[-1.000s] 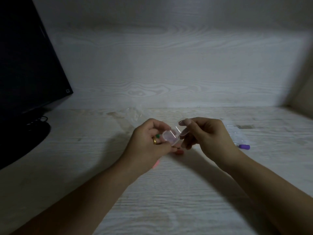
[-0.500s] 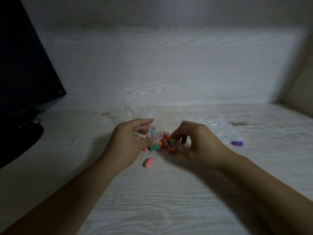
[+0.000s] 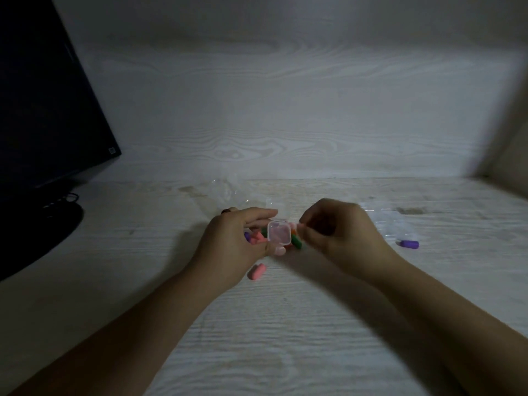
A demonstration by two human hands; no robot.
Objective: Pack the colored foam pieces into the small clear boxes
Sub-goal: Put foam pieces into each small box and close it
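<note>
One small clear box (image 3: 279, 234) (square, pink-tinted) in left hand (image 3: 237, 238).

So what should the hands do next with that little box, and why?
Probably the right hand should drop its pinched piece into the small clear box. The left hand holds that box open side up right beside those fingertips, and more colored foam pieces wait on the table underneath. What the right hand pinches is too blurred to name.
</note>
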